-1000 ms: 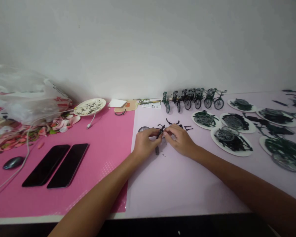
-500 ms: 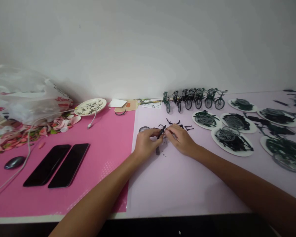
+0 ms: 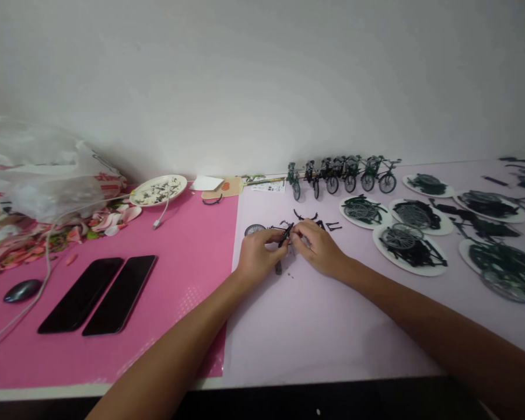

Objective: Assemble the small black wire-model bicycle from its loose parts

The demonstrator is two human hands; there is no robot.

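Over the pale sheet, my left hand [image 3: 259, 255] pinches a small black model bicycle part [image 3: 285, 235] between thumb and fingers. My right hand [image 3: 317, 249] meets it from the other side, its fingertips pressed together at the part's end; whatever they grip is too small to make out. Just behind my left hand lies a spoked toy wheel [image 3: 254, 230], partly covered. A curved black piece [image 3: 305, 216] and a thin forked piece [image 3: 333, 226] rest beyond my right hand. Below my left fingertips a dark piece [image 3: 279, 268] shows, and tiny bits lie beside it.
A row of small model bicycles [image 3: 332, 182] stands along the wall. White plates of bike parts [image 3: 424, 269] spread to the right. On the pink sheet are two black phones [image 3: 120, 294], a mouse [image 3: 23, 290], a cable, a plate of white pieces [image 3: 135, 201] and a plastic bag [image 3: 48, 186].
The view has shifted very slightly. Both hands stay together on the small black part, with my right fingertips a touch closer to it.
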